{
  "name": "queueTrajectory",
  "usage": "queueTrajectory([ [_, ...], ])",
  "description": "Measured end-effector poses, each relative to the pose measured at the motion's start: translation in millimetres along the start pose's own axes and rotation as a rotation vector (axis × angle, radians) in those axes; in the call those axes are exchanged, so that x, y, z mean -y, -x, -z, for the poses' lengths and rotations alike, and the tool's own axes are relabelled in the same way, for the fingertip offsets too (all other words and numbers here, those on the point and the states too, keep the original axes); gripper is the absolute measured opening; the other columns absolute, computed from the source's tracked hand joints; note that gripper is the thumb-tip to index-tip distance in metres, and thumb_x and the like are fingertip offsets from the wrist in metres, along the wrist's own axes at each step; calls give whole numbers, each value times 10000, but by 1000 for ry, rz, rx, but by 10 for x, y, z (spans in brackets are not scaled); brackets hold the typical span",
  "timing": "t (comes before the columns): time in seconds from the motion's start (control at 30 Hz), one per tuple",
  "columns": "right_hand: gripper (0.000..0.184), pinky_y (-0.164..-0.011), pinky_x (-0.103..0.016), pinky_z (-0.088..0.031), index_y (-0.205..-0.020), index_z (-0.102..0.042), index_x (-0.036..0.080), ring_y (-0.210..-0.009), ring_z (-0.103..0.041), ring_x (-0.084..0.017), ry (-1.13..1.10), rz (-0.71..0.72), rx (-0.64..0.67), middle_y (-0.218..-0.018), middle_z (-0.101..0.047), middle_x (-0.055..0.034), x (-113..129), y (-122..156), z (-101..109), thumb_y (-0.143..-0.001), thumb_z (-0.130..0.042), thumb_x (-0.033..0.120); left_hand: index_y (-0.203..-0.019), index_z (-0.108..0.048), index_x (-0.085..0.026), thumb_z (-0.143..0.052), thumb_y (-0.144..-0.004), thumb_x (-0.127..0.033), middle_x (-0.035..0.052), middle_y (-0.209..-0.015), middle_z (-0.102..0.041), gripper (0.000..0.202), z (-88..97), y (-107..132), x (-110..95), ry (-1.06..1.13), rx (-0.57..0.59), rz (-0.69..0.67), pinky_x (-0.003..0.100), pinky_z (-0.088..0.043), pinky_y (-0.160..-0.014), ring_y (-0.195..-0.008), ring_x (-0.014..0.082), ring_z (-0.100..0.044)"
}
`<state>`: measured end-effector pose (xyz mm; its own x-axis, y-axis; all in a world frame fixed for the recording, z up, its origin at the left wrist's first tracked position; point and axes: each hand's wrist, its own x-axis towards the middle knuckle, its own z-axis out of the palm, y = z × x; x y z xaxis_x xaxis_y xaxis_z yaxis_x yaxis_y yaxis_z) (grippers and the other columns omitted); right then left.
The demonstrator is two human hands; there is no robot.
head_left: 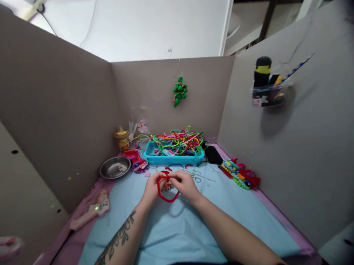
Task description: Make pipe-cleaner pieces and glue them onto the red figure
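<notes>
Both hands are up over the middle of the desk point(282, 222), above the light blue mat point(189, 236). The left hand point(152, 189) and the right hand point(187, 184) sit close together, fingers closed and pinching a red pipe cleaner point(168, 199) between them. It is bent into a loop that hangs just under the knuckles, and something small and pale shows inside it, too tiny to make out.

Just behind the hands lie a pair of scissors point(197, 176), then a turquoise tray point(172, 159) heaped with coloured pipe cleaners. To the left, a metal bowl point(115, 167); nearer the left edge, a pink glue gun point(90, 213). To the right, a black phone point(214, 154) and a cluster of finished colourful pieces point(240, 176). A green ornament point(180, 91) hangs on the back wall.
</notes>
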<state>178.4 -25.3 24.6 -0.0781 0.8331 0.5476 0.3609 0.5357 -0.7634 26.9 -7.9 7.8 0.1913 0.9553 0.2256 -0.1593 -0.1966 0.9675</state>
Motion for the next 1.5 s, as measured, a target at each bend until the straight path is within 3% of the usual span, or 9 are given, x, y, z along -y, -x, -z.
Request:
queueTrajectory([
  [0.23,203,-665,-285,-443,-831,-718,223,-703,-575,-168,-3,22,19,-727,-639,-38,16,14,-16,-739,-562,130,-728,-558,-150,-778,-572,-360,-4,-538,-609,341,-45,-16,-13,249,1,130,223,-411,-509,-475,111,-548],
  [0.43,172,-642,-269,-442,-859,-705,219,-707,-572,-165,-15,19,46,-789,-654,-38,5,37,-51,-728,-610,163,-701,-585,-154,-785,-550,-288,-12,-560,-618,284,-34,-17,-11,283,-46,152,219,-403,-488,-474,111,-548],
  [0.67,164,-720,-292,-451,-844,-685,213,-775,-592,-176,44,115,-17,-796,-664,-38,-42,33,-64,-775,-555,140,-679,-602,-126,-790,-550,-281,2,-582,-638,276,-52,-19,-44,320,-86,218,208,-439,-524,-514,105,-577],
  [0.8,157,-722,-299,-451,-800,-671,200,-769,-589,-180,78,129,-47,-769,-656,-42,-92,12,-45,-782,-535,124,-750,-647,-133,-784,-558,-324,29,-656,-682,304,-46,-17,-59,197,-74,124,263,-498,-598,-587,148,-625],
  [1.0,156,-726,-302,-451,-802,-664,192,-778,-589,-182,69,136,-47,-772,-649,-45,-109,13,-21,-784,-526,121,-810,-719,-192,-699,-670,-254,60,-825,-716,155,4,28,-93,-360,-39,-317,309,-497,-745,-777,195,-641],
  [1.13,175,-731,-301,-448,-808,-667,195,-778,-586,-178,56,144,-26,-773,-650,-44,-66,23,-16,-791,-512,116,-797,-708,-203,-640,-741,-233,49,-797,-700,94,32,50,-77,-515,-46,-474,291,-484,-724,-750,178,-629],
  [1.3,160,-725,-303,-450,-802,-656,194,-773,-584,-181,55,154,-30,-770,-645,-44,-51,33,-28,-796,-511,126,-783,-695,-200,-600,-765,-208,47,-790,-692,96,40,54,-71,-561,-54,-505,284,-479,-718,-747,175,-623],
  [1.5,159,-742,-315,-449,-840,-634,194,-793,-567,-185,145,265,8,-792,-630,-51,-107,17,17,-822,-495,120,-852,-670,-177,-608,-751,-269,65,-844,-686,150,27,21,-63,-519,-12,-350,256,-476,-648,-768,180,-620],
])
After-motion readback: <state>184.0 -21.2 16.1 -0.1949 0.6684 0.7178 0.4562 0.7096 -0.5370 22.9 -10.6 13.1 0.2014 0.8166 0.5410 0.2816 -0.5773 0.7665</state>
